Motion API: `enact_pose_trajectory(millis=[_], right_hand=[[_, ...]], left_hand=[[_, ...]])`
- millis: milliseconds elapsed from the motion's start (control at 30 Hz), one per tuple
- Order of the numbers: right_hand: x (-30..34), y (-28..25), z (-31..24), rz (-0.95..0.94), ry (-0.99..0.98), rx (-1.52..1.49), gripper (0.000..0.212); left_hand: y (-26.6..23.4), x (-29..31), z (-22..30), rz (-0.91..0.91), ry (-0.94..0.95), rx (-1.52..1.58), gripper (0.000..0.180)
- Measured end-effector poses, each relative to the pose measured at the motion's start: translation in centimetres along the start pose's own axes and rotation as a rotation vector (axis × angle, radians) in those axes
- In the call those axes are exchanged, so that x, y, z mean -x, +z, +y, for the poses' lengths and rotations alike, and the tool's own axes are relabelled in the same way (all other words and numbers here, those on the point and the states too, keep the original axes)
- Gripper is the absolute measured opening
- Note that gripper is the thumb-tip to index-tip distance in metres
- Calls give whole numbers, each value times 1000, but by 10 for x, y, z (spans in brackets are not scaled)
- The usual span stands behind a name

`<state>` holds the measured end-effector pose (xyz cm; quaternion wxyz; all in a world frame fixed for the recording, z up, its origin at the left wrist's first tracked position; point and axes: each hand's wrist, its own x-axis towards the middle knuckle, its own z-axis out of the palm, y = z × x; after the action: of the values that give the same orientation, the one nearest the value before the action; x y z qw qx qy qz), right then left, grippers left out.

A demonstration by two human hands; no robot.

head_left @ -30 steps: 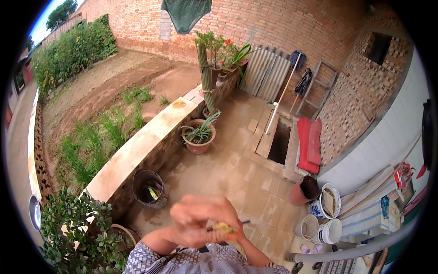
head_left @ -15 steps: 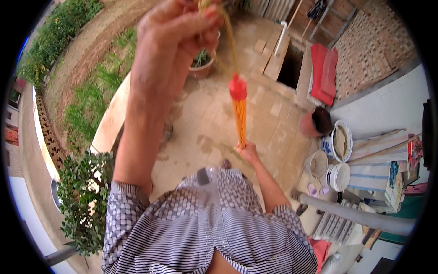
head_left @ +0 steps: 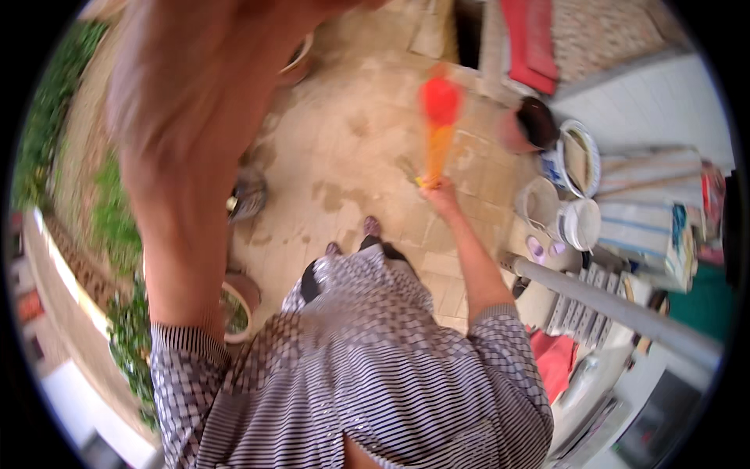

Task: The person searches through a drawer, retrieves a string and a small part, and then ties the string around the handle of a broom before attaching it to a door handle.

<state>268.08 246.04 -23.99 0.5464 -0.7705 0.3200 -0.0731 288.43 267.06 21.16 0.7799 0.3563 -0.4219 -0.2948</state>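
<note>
Nearest, the left hand (head_left: 211, 70) is raised toward the camera, so it looms large and blurred; its fingers pass beyond the top edge, and I cannot tell whether they grip anything. Below spreads the patterned shirt (head_left: 351, 344). Farther out, the right hand (head_left: 442, 198) is clenched around the narrow lower end of the cone (head_left: 438, 148), orange with a red top, leaving the broad red end free and upward. That arm stretches well out above the floor (head_left: 359, 172), probably to keep the cone clear of the shirt. Blur hides its finer detail. The shoes (head_left: 371, 227) point outward, one ahead of the other, seemingly for balance. To the right a grey rail (head_left: 617, 309) slants across; past it, slippers (head_left: 535, 248) sit beside a white bucket (head_left: 582, 223) and a tub (head_left: 551, 166), grouped near the wall (head_left: 641, 117), perhaps to spare walking room. A brownish pail (head_left: 516, 129) stands next to the tub, with a red pad (head_left: 528, 47) beyond.
</note>
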Motion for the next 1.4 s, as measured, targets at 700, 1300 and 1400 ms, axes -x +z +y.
enact_pose_trajectory(millis=[700,1300,1400], right_hand=[[322,138,29,226,563,156,34],[442,194,122,699,516,4,25],[445,168,116,806,386,-209,37]], left_hand=[[6,89,-73,-49,-376,266,35],[219,151,-53,-956,-527,402,25],[266,164,-49,-1168,-491,369,25]])
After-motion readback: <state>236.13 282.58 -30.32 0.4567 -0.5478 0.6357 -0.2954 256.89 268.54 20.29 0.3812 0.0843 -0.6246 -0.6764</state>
